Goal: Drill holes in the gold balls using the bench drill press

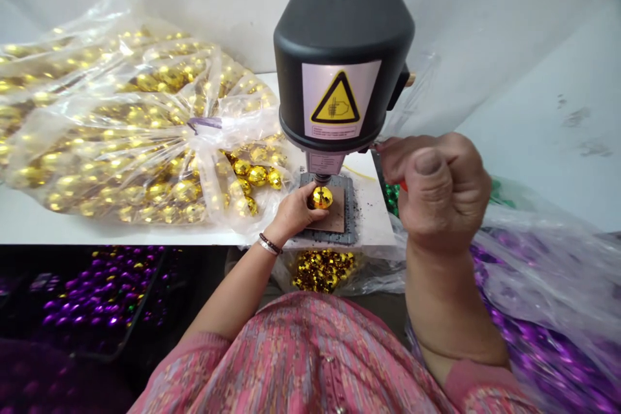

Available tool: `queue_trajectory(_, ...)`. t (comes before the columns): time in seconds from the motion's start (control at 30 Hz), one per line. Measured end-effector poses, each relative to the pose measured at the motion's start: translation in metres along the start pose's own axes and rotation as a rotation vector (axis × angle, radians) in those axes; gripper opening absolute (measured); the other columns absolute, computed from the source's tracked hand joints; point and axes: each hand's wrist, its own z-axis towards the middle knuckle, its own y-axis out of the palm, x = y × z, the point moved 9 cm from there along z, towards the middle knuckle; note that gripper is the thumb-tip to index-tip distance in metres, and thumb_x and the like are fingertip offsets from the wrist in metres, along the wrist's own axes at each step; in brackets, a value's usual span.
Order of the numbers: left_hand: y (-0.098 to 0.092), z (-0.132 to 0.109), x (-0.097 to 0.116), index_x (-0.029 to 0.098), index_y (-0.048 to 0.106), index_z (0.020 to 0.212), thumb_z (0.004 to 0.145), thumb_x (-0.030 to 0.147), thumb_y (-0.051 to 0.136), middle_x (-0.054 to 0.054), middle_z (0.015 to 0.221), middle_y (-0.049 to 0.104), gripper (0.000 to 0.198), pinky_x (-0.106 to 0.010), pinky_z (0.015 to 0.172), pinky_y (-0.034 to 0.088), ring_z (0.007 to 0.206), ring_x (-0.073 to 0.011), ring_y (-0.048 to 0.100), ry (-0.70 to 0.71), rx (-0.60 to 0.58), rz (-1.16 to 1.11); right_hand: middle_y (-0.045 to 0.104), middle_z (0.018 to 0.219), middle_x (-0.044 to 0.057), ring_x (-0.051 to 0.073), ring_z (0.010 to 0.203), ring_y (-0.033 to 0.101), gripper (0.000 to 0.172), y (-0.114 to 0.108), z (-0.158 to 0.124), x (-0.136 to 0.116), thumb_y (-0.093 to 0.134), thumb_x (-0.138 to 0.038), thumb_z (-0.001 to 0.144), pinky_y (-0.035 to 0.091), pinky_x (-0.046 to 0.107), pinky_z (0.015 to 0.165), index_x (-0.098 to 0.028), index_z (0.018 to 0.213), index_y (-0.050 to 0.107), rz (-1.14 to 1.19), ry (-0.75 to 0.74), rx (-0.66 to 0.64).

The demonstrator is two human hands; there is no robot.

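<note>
My left hand (pixel 294 213) pinches a shiny gold faceted ball (pixel 321 198) between thumb and fingers. The ball rests on a brown board (pixel 336 222) on the base of a small black drill press (pixel 339 32), right under its chuck (pixel 322 177). Whether the bit is inside the ball I cannot tell. To the right of the machine, my right hand (pixel 439 191) is closed in a fist round the press's feed handle. Only a bit of red (pixel 403 186) shows between the fingers; the rest of the handle is hidden.
A large clear bag of gold balls (pixel 121 142) fills the table's left side, with loose gold balls (pixel 257 175) at its mouth. Another bag of gold balls (pixel 323 270) hangs below the front edge. Purple balls (pixel 97 294) lie lower left; a purple-filled bag (pixel 548 336) stands right.
</note>
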Motion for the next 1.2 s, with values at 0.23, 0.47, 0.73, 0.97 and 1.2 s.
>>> queue_trajectory(0.23, -0.002, -0.003, 0.003, 0.021, 0.068, 0.127, 0.075, 0.032, 0.078, -0.004, 0.107, 0.077, 0.054, -0.029, 0.078, 0.052, 0.091, -0.0224, 0.071, -0.005, 0.007, 0.037, 0.052, 0.068, -0.003, 0.008, 0.072, 0.056, 0.015, 0.006, -0.013, -0.004, 0.050, -0.026, 0.097, 0.054, 0.030, 0.080, -0.022, 0.084, 0.056, 0.022, -0.161, -0.155)
queue_trajectory(0.47, -0.001, -0.004, 0.004, 0.024, 0.065, 0.134, 0.077, 0.032, 0.076, -0.003, 0.109, 0.077, 0.059, -0.030, 0.078, 0.052, 0.092, -0.0229, 0.070, -0.010, 0.006, 0.027, 0.053, 0.068, -0.003, 0.010, 0.070, 0.055, 0.013, 0.005, -0.016, -0.003, 0.050, -0.028, 0.096, 0.054, 0.033, 0.081, -0.025, 0.086, 0.058, 0.020, -0.193, -0.122)
queue_trajectory(0.73, -0.003, -0.006, 0.005, 0.024, 0.065, 0.133, 0.076, 0.031, 0.078, -0.004, 0.111, 0.077, 0.059, -0.032, 0.083, 0.054, 0.095, -0.0243, 0.071, -0.052, 0.020, 0.056, 0.053, 0.069, -0.002, 0.010, 0.071, 0.054, 0.013, 0.006, -0.015, -0.002, 0.051, -0.027, 0.095, 0.054, 0.035, 0.082, -0.024, 0.085, 0.057, 0.052, -0.197, -0.151)
queue_trajectory(0.97, -0.003, -0.007, 0.004, 0.024, 0.063, 0.136, 0.075, 0.028, 0.078, -0.005, 0.117, 0.076, 0.064, -0.034, 0.090, 0.055, 0.101, -0.0248, 0.071, -0.035, 0.023, 0.005, 0.051, 0.069, -0.002, 0.009, 0.070, 0.052, 0.012, 0.007, -0.014, -0.004, 0.052, -0.024, 0.095, 0.052, 0.032, 0.077, -0.022, 0.084, 0.057, 0.043, -0.166, -0.184)
queue_trajectory(1.2, -0.003, -0.008, 0.003, 0.024, 0.062, 0.137, 0.074, 0.027, 0.078, -0.006, 0.119, 0.076, 0.065, -0.035, 0.095, 0.054, 0.104, -0.0256, 0.070, -0.038, 0.020, -0.010, 0.053, 0.068, -0.003, 0.008, 0.067, 0.054, 0.021, 0.005, -0.002, -0.004, 0.050, -0.032, 0.097, 0.052, 0.028, 0.072, -0.024, 0.079, 0.056, -0.011, -0.063, -0.071)
